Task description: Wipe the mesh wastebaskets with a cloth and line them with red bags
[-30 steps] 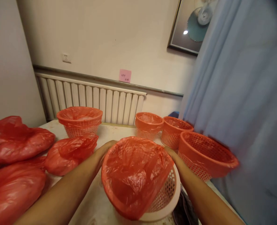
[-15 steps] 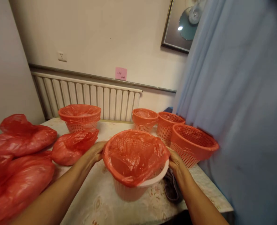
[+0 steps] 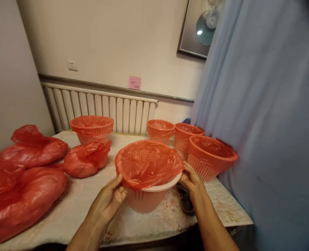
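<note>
A white plastic basket (image 3: 146, 202) stands upright on the table in front of me. A thin red plastic bag (image 3: 149, 164) lines it, with its edge folded over most of the rim; the white rim shows bare at the front right. At the basket's left front, my left hand (image 3: 109, 200) has its thumb on the bag's folded edge and its fingers curled below. My right hand (image 3: 193, 181) grips the bag's edge at the right side of the rim, its fingertips partly hidden.
Red-lined baskets stand at the back left (image 3: 93, 134) and the right (image 3: 209, 160), two smaller (image 3: 161, 132) between. Several filled red bags (image 3: 87, 160) lie on the left. A dark cloth-like item (image 3: 186, 202) lies by my right hand. A blue curtain (image 3: 269, 122) hangs right of the table.
My left hand has moved from the basket's left side round to its left front and nearer to me. My right hand stays at the right rim. The view has shifted slightly.
</note>
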The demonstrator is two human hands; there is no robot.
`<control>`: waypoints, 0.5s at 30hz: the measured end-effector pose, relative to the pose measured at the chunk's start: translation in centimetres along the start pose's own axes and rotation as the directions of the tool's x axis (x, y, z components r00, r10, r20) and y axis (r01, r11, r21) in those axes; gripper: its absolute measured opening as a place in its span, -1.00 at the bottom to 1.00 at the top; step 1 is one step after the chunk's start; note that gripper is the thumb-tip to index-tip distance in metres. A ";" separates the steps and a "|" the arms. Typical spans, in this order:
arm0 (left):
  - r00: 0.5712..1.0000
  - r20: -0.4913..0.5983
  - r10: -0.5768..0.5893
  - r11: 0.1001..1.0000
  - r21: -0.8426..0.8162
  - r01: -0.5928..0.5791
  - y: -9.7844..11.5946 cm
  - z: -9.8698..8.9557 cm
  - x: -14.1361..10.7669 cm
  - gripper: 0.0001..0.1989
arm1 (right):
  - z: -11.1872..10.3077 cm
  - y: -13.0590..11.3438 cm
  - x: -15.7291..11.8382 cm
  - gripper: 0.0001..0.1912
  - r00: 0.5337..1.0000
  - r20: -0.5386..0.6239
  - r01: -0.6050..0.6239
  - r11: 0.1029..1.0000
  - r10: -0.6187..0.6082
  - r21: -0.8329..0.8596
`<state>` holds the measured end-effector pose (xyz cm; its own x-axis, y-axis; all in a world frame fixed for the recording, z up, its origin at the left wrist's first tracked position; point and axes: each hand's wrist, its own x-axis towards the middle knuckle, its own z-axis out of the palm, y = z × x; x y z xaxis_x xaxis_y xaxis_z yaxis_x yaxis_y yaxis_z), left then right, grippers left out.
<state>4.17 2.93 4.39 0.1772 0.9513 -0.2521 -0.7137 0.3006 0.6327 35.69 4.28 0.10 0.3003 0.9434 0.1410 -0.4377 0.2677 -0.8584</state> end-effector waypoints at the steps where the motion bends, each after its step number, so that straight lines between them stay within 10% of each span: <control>1: 1.000 -0.009 -0.008 1.000 -0.022 0.008 -0.4 0.0 -0.4 -0.81 | 0.0 0.1 -0.2 -0.75 1.000 0.001 0.001 1.000 -0.001 0.019; 15: 0.998 -0.053 -0.044 0.996 0.080 0.048 -4.2 -0.3 -2.3 -0.71 | -1.2 1.6 -2.7 -0.76 0.998 0.068 -0.017 0.986 0.005 0.167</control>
<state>6.53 -0.51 2.12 0.1720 0.9323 -0.3181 -0.6478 0.3503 0.6765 35.24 1.96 -2.25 0.2398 0.9559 0.1694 -0.5779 0.2808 -0.7663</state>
